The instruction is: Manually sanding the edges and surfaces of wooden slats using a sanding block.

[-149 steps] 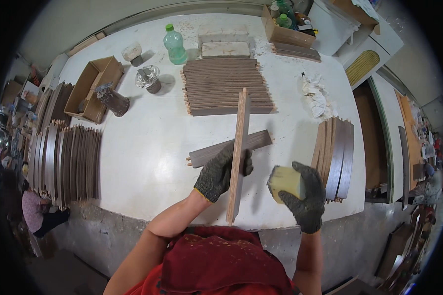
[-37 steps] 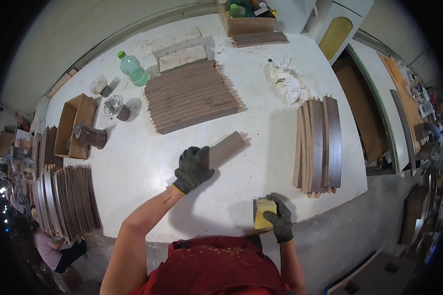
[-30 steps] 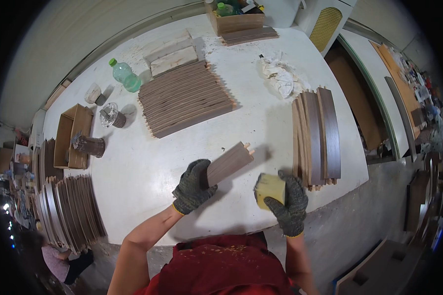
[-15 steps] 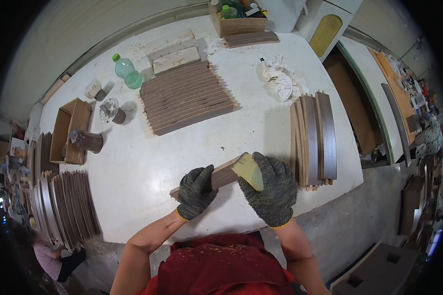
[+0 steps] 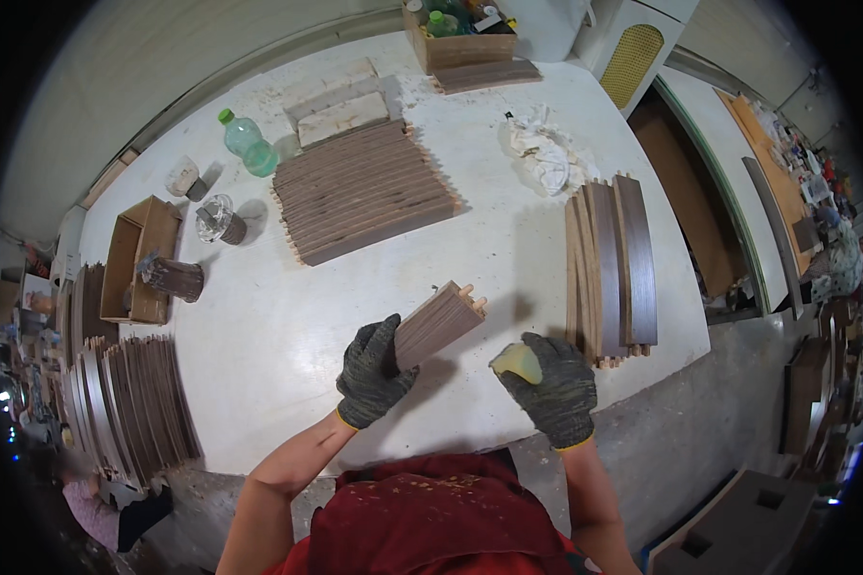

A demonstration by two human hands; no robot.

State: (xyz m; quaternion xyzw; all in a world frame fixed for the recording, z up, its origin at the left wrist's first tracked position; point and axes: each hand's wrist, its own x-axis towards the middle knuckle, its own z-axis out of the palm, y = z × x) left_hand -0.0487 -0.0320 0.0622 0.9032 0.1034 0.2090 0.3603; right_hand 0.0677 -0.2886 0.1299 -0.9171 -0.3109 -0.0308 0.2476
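My left hand, in a dark knitted glove, is closed round one end of a brown wooden slat. The slat's free end tilts up to the right, above the table, showing light wooden dowels sticking out. To the right of it, my gloved right hand grips a pale yellow sponge-like pad, apart from the slat. Just beyond my right hand stands a row of similar slats with dowelled ends. Farther off, a wide stack of slats lies in the middle of the table.
The white table carries a green bottle, plastic cups, a brown-stained container, a cardboard box and a crumpled white cloth. More slats stand at the left edge. Another person is at lower left.
My right hand has drawn the pad off the slat, moving right and nearer. The left hand has turned the slat so its dowelled end points up to the right.
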